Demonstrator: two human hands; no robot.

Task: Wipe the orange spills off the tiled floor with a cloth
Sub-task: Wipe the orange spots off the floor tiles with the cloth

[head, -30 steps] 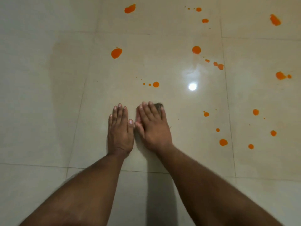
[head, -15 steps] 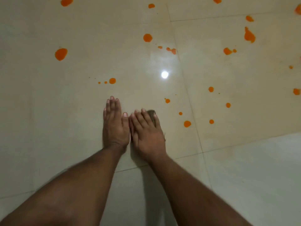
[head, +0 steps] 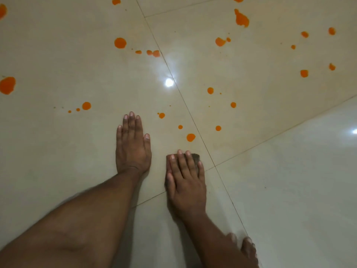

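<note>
My right hand lies flat with straight fingers on a small dark cloth, of which only a corner shows past the fingertips. My left hand rests flat on the glossy beige tiled floor to its left, a gap apart. Several orange spills dot the floor ahead: the nearest drop lies just beyond my right fingertips, smaller ones farther on, a big blot at the top right.
Grout lines cross beside my right hand. A lamp's reflection glares on the tile ahead. A bare foot shows at the bottom right. More orange blots lie at the far left.
My right hand with the cloth has slid back toward me and to the right, away from the left hand. The view has swung, so the spills sit differently in frame.
</note>
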